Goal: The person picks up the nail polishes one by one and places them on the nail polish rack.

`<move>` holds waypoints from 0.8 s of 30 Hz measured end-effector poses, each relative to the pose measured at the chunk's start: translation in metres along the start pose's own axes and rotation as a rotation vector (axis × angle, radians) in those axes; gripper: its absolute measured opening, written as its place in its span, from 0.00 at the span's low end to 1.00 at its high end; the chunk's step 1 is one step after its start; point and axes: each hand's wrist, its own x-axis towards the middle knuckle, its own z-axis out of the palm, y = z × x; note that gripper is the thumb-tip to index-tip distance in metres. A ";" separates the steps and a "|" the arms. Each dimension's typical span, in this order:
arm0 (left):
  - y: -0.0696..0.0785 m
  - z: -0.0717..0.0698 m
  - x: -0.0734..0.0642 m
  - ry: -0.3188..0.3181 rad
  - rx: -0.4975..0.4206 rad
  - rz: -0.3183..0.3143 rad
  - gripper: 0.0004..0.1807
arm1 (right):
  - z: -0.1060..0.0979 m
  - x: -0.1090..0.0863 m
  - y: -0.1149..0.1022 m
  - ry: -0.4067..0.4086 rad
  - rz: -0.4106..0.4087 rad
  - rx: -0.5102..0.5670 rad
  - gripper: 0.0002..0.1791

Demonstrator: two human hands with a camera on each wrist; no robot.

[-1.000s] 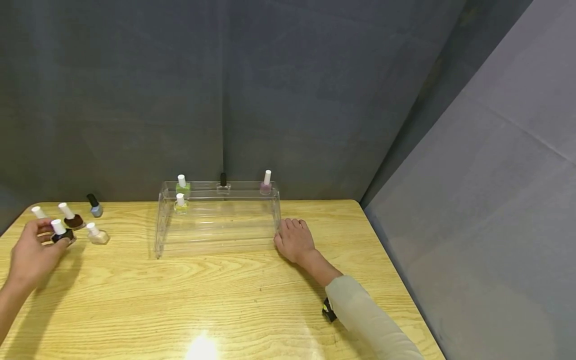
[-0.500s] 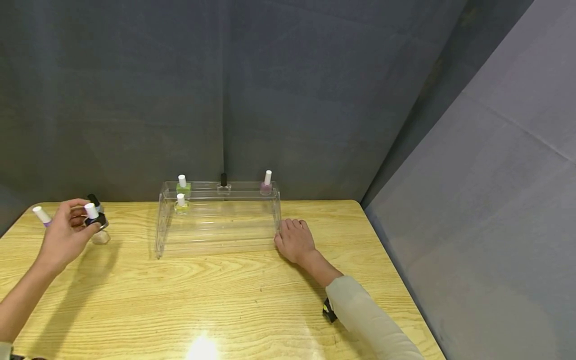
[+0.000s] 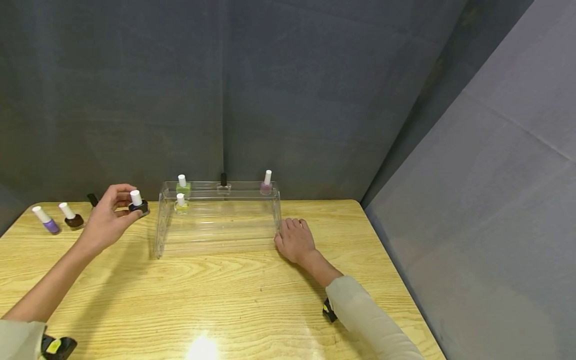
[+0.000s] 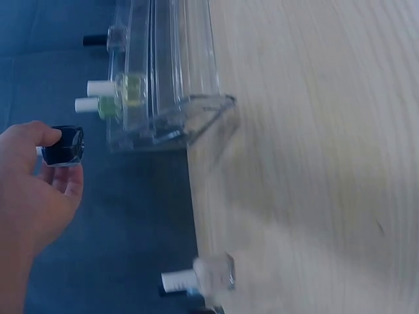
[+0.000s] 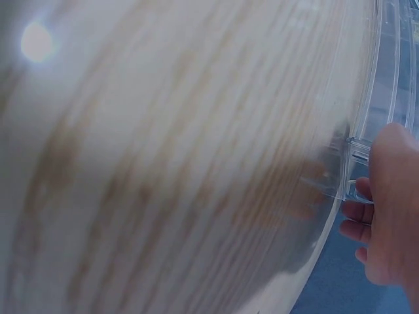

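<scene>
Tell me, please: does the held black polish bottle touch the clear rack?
Apart. In the left wrist view, dark backdrop shows between the black polish bottle and the clear rack.

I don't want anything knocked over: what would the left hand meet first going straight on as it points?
The left hand, dark bottle leading, would probably meet the clear rack at its upper left end; depth is unclear, so it might pass above.

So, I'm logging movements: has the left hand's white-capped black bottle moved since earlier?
Yes: in the head view, that bottle moved rightward, toward the clear plastic rack.
</scene>
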 end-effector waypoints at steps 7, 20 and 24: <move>0.015 0.022 0.015 -0.057 -0.043 0.008 0.26 | -0.001 -0.001 0.000 0.009 -0.002 0.009 0.18; 0.032 0.065 0.040 -0.136 -0.153 0.041 0.27 | -0.004 -0.002 -0.001 0.011 0.003 0.035 0.18; 0.032 0.080 0.046 -0.170 -0.182 0.041 0.25 | -0.003 -0.002 -0.001 0.017 -0.001 0.033 0.17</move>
